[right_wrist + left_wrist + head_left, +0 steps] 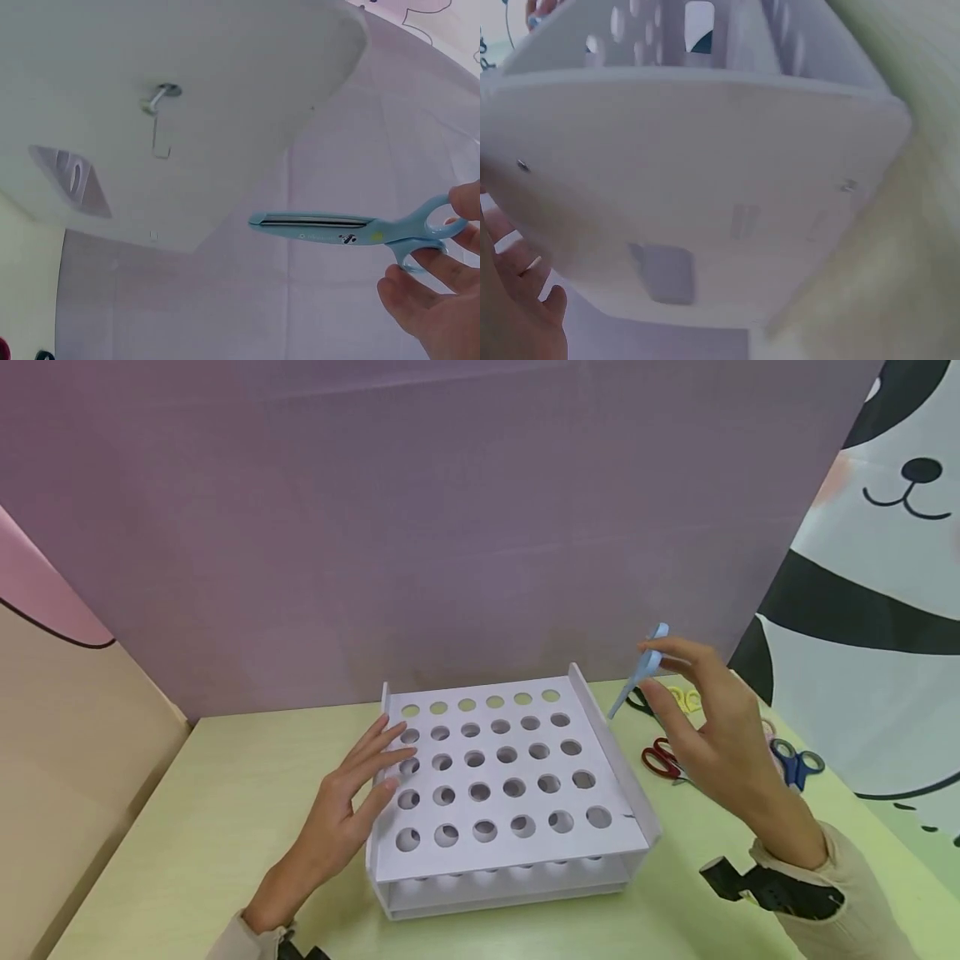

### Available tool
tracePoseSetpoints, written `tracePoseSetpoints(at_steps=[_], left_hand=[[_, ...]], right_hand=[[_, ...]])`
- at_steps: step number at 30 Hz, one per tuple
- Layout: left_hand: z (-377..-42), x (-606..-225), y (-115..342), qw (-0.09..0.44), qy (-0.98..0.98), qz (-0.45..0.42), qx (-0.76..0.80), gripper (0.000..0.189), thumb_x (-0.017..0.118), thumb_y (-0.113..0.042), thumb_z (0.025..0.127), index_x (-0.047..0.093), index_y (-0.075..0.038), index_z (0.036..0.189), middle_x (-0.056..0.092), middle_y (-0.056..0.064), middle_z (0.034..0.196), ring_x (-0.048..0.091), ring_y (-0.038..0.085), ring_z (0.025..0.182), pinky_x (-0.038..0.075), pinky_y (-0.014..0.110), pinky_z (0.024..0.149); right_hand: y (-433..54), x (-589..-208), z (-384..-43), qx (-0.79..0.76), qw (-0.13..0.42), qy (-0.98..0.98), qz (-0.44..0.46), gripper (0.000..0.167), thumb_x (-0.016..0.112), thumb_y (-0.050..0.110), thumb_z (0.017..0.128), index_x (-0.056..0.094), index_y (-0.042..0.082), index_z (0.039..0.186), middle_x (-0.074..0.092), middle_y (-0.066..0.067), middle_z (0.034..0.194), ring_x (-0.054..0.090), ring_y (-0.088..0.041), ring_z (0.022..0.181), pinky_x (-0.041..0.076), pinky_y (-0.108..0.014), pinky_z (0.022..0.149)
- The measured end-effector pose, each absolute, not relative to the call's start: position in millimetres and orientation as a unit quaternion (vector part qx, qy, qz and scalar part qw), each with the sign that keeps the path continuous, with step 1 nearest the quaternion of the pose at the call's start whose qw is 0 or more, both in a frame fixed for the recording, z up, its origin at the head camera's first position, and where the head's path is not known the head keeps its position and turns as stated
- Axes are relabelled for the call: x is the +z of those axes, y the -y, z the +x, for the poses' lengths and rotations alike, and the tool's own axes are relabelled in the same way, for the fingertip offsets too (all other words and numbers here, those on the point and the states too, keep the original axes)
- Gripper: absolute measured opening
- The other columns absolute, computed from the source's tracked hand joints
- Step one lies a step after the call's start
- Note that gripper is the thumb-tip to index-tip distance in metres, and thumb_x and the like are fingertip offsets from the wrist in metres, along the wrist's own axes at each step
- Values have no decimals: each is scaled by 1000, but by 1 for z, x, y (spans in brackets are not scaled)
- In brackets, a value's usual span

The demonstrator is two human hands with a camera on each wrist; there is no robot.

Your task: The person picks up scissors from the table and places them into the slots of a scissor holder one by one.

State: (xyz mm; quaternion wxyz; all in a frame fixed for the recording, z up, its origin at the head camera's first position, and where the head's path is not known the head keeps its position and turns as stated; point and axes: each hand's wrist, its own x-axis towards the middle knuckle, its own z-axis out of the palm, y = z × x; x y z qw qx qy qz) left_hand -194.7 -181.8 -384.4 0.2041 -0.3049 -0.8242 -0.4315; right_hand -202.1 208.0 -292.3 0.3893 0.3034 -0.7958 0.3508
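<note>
Light blue scissors (322, 227) hang in the air from my right hand (720, 735), which pinches them by the finger loops. Their closed blades point down and left, beside the right side of a white rack (491, 777) with rows of round holes. All of the rack's holes that show hold nothing. My left hand (341, 818) rests on the rack's left edge with spread, fairly straight fingers, some of them lying over the left column of holes. In the left wrist view the rack's side panel (705, 187) fills most of the picture.
Right of the rack lie red-handled scissors (662, 758), blue-handled scissors (797, 764), yellow-handled scissors (686, 698) and black-handled scissors (639, 700), partly behind my right hand. A purple-grey curtain (450, 527) stands behind the table (262, 760).
</note>
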Motion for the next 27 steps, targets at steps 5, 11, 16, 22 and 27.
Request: tracePoseSetpoints(at_steps=[5,11,16,22,27], left_hand=[[-188,-373,174,200,820,-344,-410,31,61,-10,95,68,-10,125,54,5,146,36,27,145,20,38,123],[-189,-371,172,176,829,-355,-395,33,62,-11,93,67,-10,126,57,7,142,44,27,139,17,40,123],[-190,-374,172,178,825,-352,-405,32,61,-8,91,69,-9,122,59,6,140,47,29,137,18,40,123],[-191,-377,169,193,811,-360,-419,29,59,-1,90,71,-9,115,63,6,134,52,25,132,18,45,123],[-191,-378,170,200,807,-363,-420,27,57,-1,91,71,-10,112,65,7,129,55,24,128,18,48,122]], right_hand=[[-200,-291,-211,363,366,803,299,53,64,-8,89,51,4,139,59,-9,135,57,-6,122,42,-21,107],[-193,-293,-231,400,359,778,325,48,61,-15,88,53,-2,133,61,-13,130,59,-18,120,46,-26,105],[-190,-299,-243,418,334,779,328,43,60,-14,89,53,-5,131,60,-13,128,58,-23,121,47,-27,105],[-187,-310,-252,427,301,785,333,41,61,-13,90,54,-3,129,59,-14,124,58,-17,120,47,-27,104],[-186,-319,-256,412,269,812,314,38,63,-4,94,55,4,130,60,-10,126,55,-11,123,47,-27,104]])
